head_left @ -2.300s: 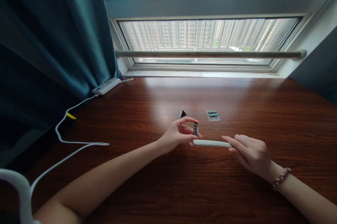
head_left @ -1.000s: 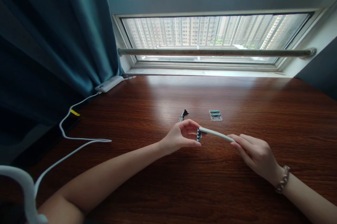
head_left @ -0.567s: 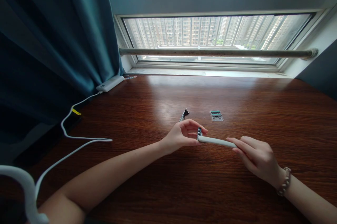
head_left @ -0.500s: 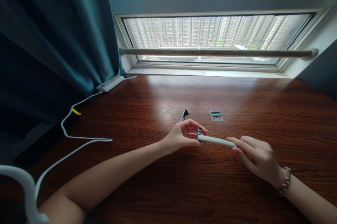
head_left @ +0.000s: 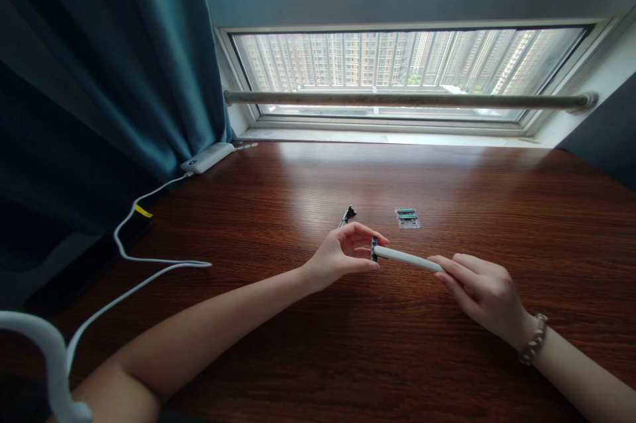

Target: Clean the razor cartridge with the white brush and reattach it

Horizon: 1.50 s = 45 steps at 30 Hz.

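My left hand [head_left: 342,252] is closed in a pinch, with thumb and fingertips at the two ends of a small dark razor head [head_left: 374,249]. Meeting the middle of that head is one end of a slim white razor handle [head_left: 405,258], so the two form a T; whether they are locked together I cannot tell. My right hand [head_left: 479,290] grips the other end of the handle between thumb and fingers. Just beyond my left hand lies a silver and black tool [head_left: 349,213], partly hidden by the hand. A clear plastic holder [head_left: 408,224] with teal-striped cartridges rests behind the handle.
The dark brown wooden table [head_left: 422,357] runs up to the window. A white power bank [head_left: 207,158] lies at the back left by the blue curtain [head_left: 163,65]. From it a white cable [head_left: 173,265] loops along the left side towards a white curved stand [head_left: 42,337].
The razor head and the near end of the handle have shifted slightly up and left, and the head is turned a little. Both hands keep their grip; the rest looks the same.
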### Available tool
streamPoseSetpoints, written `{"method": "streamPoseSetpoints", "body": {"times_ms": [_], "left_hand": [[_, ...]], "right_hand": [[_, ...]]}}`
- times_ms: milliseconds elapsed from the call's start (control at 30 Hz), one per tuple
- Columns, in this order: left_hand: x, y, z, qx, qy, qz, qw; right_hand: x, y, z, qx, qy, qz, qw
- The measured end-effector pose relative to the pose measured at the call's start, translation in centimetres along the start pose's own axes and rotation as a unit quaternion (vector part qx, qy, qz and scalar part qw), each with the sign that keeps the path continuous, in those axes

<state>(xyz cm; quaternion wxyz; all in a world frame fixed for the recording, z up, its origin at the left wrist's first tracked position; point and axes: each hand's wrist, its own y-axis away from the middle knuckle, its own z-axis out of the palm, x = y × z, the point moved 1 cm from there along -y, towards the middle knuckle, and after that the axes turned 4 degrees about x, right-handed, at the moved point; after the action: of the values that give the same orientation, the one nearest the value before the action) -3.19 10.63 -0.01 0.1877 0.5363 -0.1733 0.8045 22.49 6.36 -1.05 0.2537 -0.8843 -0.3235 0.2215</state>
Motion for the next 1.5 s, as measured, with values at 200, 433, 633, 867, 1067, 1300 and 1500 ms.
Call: {"method": "streamPoseSetpoints", "body": {"times_ms": [200,433,633,867,1067,1300,1500], "left_hand": [[0.15,0.08,0.11,0.011,0.003,-0.008,1.000],[0.03,0.10,0.02,0.010,0.018,-0.044,0.999],[-0.16,0.02,-0.21,0.026,0.011,-0.056,0.998],[-0.08,0.02,-0.08,0.008,0.024,-0.063,0.998],[-0.12,0.04,-0.12,0.012,0.016,-0.077,0.997],[-0.15,-0.02,-0.13,0.022,0.000,-0.086,0.996],[-0.18,-0.03,-0.21,0.013,0.006,-0.080,0.997]], "right_hand": [[-0.04,-0.14,-0.19,-0.009,-0.017,0.000,1.000],[0.05,-0.04,-0.16,-0.015,-0.021,-0.003,1.000],[0.10,0.02,-0.26,0.006,0.013,0.006,1.000],[0.01,-0.08,-0.36,-0.004,0.006,-0.008,1.000],[0.31,-0.13,-0.29,0.026,0.030,0.023,0.999],[0.34,-0.04,-0.17,-0.003,0.012,0.005,1.000],[0.37,0.02,-0.10,0.006,0.012,0.017,1.000]]}}
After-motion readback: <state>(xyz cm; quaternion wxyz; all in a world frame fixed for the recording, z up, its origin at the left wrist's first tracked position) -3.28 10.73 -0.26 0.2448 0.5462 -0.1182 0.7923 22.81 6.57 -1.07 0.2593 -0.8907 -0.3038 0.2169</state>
